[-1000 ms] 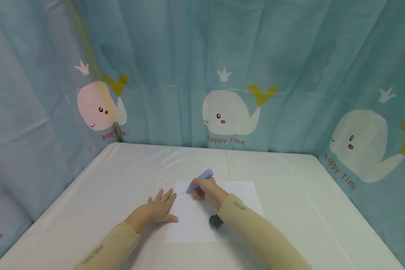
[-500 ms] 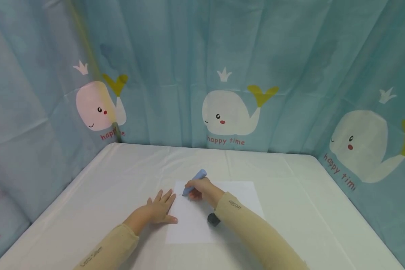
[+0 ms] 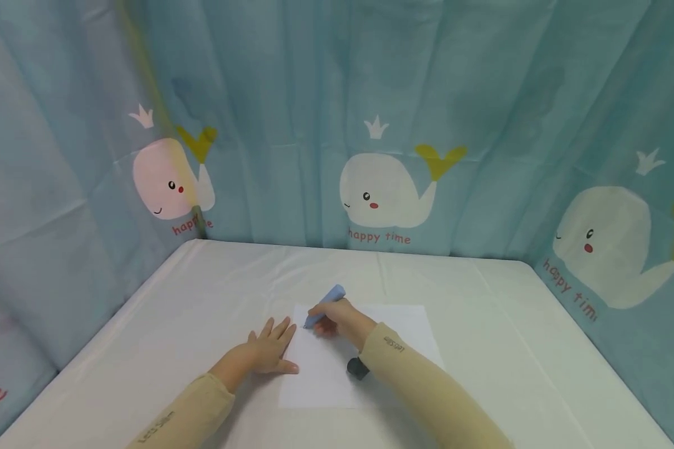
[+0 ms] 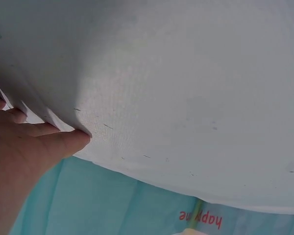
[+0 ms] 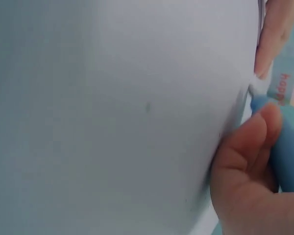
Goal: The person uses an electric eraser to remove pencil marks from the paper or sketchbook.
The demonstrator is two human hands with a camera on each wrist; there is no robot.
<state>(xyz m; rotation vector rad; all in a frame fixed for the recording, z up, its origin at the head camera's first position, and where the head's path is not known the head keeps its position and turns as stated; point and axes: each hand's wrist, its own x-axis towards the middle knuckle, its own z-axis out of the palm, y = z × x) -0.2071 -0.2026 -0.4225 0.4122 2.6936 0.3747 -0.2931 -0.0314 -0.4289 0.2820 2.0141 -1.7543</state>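
Observation:
My right hand pinches a light blue marker near its lower part. The marker leans up to the right, and its dark tip is right at the upper left of a white sheet of paper. In the right wrist view, thumb and fingers curl round the marker's blue barrel. My left hand rests with fingers spread at the sheet's left edge, its thumb reaching over the paper. The left wrist view shows that hand low at the left.
The paper lies on a table with a white cloth. Behind it hangs a blue curtain printed with whales. A dark rounded object shows beside the right sleeve, over the paper.
My right hand has moved the marker slightly left and toward me, tilting it more upright, then stayed nearly still. My left hand has kept its place. The head view has shifted slightly.

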